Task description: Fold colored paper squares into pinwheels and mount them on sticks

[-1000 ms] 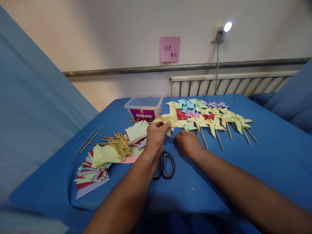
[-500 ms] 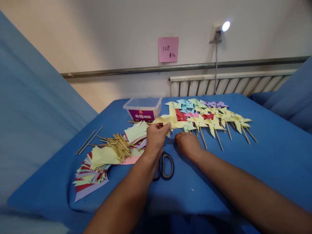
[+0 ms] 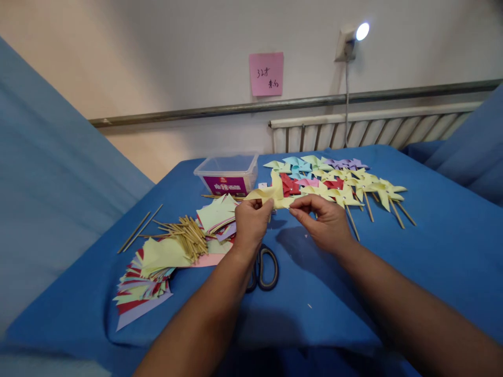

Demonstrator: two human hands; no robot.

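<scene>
Head view: left hand [image 3: 251, 222], right hand [image 3: 324, 220] raised, pinching yellow pinwheel [image 3: 275, 195].

Pale wall [image 3: 157, 57] bearing a pink note [image 3: 266, 74], a horizontal metal rail [image 3: 236, 108], a lit lamp [image 3: 359, 32] with hanging cord, and a white radiator [image 3: 373, 131]. Blue cloth covers the tabletop [image 3: 432, 246]; blue fabric [image 3: 47, 173] at both sides.
</scene>
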